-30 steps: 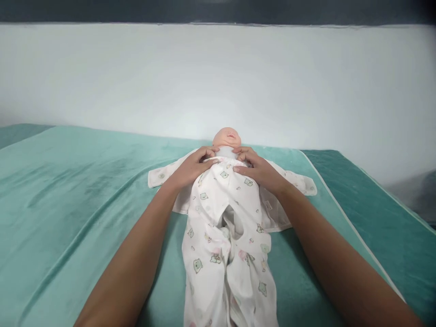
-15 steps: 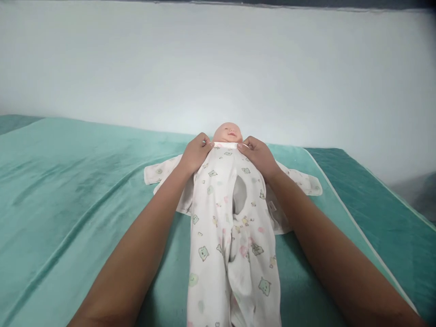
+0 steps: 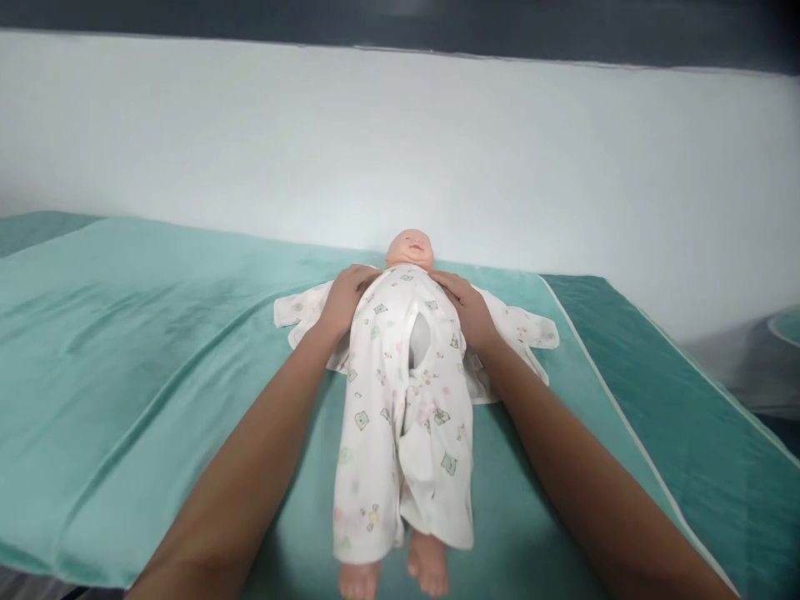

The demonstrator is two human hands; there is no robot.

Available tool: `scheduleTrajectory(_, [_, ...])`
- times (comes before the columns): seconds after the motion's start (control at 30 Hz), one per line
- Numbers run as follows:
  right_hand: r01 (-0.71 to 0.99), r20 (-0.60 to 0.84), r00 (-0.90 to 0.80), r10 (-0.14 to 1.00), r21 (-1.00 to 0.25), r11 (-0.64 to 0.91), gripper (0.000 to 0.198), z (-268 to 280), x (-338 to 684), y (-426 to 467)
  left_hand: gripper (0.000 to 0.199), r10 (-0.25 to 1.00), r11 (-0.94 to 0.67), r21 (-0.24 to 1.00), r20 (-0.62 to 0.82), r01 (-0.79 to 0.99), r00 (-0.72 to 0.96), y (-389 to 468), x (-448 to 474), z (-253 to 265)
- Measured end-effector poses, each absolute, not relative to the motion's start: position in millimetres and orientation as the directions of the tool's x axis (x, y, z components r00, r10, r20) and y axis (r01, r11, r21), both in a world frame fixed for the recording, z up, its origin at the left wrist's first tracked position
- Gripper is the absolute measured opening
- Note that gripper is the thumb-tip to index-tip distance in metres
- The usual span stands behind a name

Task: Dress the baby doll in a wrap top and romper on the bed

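Note:
A baby doll [image 3: 410,248] lies on its back, head toward the wall and bare feet toward me. White patterned baby pants [image 3: 370,400] cover it from the upper chest to the ankles, with an opening at the crotch. Beneath the doll a matching baby shirt [image 3: 522,325] lies spread, its sleeves out to both sides. My left hand [image 3: 351,293] rests along the left side of the doll's chest, fingers extended over the cloth. On the opposite side my right hand [image 3: 463,302] lies with its fingers stretched toward the waistband. Both thumbs are largely hidden.
A light green sheet [image 3: 162,333] with soft folds lies under everything. Darker green cloth [image 3: 675,392] shows along the right. Behind the doll's head rises a white wall [image 3: 400,142] with a dark band on top.
Both hands have let go of the pants' waistband and moved onto the sides of the doll's chest. The camera view has shifted, and the doll's feet are now visible.

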State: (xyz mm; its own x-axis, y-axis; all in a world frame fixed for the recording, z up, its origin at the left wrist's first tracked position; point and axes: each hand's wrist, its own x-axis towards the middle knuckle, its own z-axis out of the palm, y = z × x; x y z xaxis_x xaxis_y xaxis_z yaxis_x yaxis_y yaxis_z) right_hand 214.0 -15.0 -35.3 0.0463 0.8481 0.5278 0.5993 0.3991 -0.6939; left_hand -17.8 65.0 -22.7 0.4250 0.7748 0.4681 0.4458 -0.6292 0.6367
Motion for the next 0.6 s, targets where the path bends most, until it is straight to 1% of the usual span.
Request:
scheduleTrajectory(0.07, [0.595,0.493,0.048,0.869,-0.712,0.371,0.043,-40,213,-30,0.034,0.754,-0.657,0.573,0.508,0.49,0.417,53,-27,-31])
scheduleTrajectory(0.17, [0.597,0.394,0.08,0.916,-0.755,0.273,0.053,-45,209,-56,0.041,0.746,-0.658,0.49,0.524,0.571,0.411,29,-42,-43])
scheduleTrajectory(0.23, [0.621,0.343,0.101,0.934,-0.755,0.21,0.057,-47,204,-73,0.042,0.73,-0.678,0.453,0.511,0.579,0.454,10,-50,-47])
scheduleTrajectory(0.3, [0.645,0.323,0.107,0.94,-0.742,0.181,0.057,-47,198,-89,0.039,0.72,-0.693,0.445,0.473,0.567,0.508,-10,-57,-49])
scheduleTrajectory(0.37, [0.647,0.328,0.091,0.94,-0.737,0.194,0.055,-48,193,-106,0.033,0.734,-0.678,0.467,0.413,0.567,0.538,-32,-63,-49])
scheduleTrajectory(0.43, [0.634,0.347,0.073,0.935,-0.74,0.225,0.054,-49,188,-123,0.03,0.774,-0.631,0.515,0.366,0.579,0.518,-54,-68,-48])
scheduleTrajectory(0.53, [0.613,0.387,0.127,0.913,-0.755,0.234,0.048,-52,181,-150,0.03,0.846,-0.53,0.628,0.338,0.571,0.413,-87,-77,-46])
scheduleTrajectory(0.6, [0.592,0.432,0.188,0.882,-0.767,0.249,0.039,-53,174,-171,0.029,0.893,-0.444,0.729,0.307,0.521,0.33,-110,-84,-44])
